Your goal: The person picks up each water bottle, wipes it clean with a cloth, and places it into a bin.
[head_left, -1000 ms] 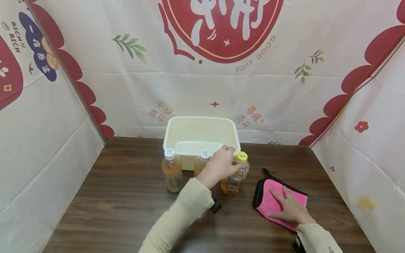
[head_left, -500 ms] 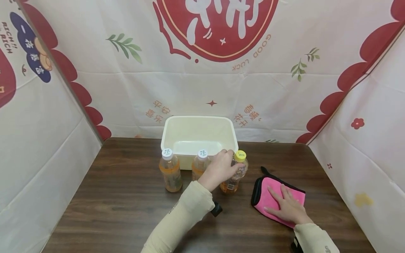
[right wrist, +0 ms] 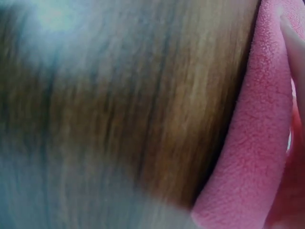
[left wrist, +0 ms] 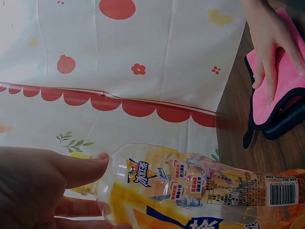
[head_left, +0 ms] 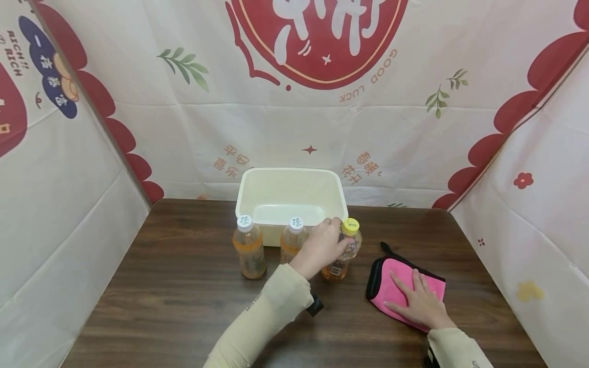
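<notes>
My left hand grips the upper part of a yellow-capped drink bottle, thumb on one side and fingers on the other. The left wrist view shows the bottle's printed label close up. The bottle stands upright on the table and has some amber liquid low inside. Spread over a folded pink cloth with black edging, my right hand rests with its fingers extended. In the right wrist view the pink fabric lies along the right side, with part of a finger against it.
Two white-capped bottles stand left of the held one: one bottle at the left, another bottle partly behind my left hand. A cream bin sits behind them against the printed cloth wall. Brown wooden table extends in front.
Both hands keep their places on the bottle and the cloth. Only the head view has shifted slightly.
</notes>
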`<state>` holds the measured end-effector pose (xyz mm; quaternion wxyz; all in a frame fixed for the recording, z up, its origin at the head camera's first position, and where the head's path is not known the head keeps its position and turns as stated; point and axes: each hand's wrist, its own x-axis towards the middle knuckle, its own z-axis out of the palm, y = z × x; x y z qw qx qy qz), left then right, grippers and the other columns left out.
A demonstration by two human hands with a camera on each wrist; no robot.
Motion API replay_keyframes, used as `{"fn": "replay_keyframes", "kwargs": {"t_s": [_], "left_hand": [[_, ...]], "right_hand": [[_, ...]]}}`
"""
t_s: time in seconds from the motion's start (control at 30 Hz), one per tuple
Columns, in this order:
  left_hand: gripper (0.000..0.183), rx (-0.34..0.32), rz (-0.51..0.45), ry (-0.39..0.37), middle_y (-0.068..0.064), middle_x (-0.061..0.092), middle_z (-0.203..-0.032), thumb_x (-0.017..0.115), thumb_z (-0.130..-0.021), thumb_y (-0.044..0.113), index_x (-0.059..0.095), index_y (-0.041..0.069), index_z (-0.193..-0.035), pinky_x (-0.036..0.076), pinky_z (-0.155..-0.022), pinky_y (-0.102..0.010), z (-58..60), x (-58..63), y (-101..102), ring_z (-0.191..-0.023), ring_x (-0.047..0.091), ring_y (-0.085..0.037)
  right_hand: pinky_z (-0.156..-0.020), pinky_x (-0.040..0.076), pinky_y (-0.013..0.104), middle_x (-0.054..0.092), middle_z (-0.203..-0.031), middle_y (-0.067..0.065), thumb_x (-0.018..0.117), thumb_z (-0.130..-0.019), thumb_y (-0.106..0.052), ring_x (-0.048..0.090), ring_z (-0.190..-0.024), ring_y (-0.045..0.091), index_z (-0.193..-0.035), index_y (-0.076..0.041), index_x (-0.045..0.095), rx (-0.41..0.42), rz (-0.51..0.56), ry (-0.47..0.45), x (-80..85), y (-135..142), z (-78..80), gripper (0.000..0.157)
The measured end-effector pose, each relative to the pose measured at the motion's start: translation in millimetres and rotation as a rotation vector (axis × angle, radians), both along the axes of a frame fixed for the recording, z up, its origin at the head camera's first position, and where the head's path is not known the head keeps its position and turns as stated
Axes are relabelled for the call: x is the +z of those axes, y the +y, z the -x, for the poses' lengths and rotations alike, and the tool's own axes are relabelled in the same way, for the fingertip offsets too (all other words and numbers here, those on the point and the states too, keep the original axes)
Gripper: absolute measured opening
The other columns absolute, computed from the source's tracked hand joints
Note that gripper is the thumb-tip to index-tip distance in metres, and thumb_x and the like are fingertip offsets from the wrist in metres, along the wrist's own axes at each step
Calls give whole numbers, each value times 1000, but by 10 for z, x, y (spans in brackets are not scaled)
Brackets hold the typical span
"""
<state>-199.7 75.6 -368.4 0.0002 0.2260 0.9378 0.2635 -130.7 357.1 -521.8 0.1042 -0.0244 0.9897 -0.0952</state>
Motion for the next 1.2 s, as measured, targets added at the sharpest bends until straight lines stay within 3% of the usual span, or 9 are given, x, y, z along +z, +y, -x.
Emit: {"fn": "replay_keyframes", "kwargs": {"t_s": [0.23, 0.77, 0.97, 1.2], "left_hand": [[45, 7, 25, -15, -6, 56, -97, 56, -87, 40, 51, 5, -115, 50, -64, -20, -14, -19, 18, -79, 58, -11], [45, -4, 27, 36, -7, 54, -99, 56, -88, 38, 51, 3, -116, 51, -65, -21, -42, -26, 5, -80, 59, -13], [45, -8, 32, 51, -7, 55, -98, 55, -89, 38, 50, 2, -116, 51, -65, -21, -41, -21, 5, -80, 59, -13], [45, -11, 35, 52, -7, 54, -98, 55, -89, 37, 50, 2, -116, 51, -64, -20, -34, -27, 15, -79, 59, -13]], "right_hand": [[-77, 31, 73, 12, -140, 38, 45, -76, -71, 17, -125, 54, -139, -17, 36, 9, -17, 20, -7, 18, -3, 84], [-89, 22, 72, 18, -139, 37, 40, -85, -63, 18, -127, 51, -139, -18, 35, -29, -15, 92, -30, -74, -28, 71], [-91, 21, 70, 22, -140, 34, 47, -87, -54, 21, -128, 48, -136, -10, 40, -64, 18, 122, -51, -104, -40, 67], [-89, 31, 65, 33, -136, 31, 58, -85, -35, 32, -123, 47, -126, -1, 50, -98, 14, 222, -104, -131, -65, 54]]}}
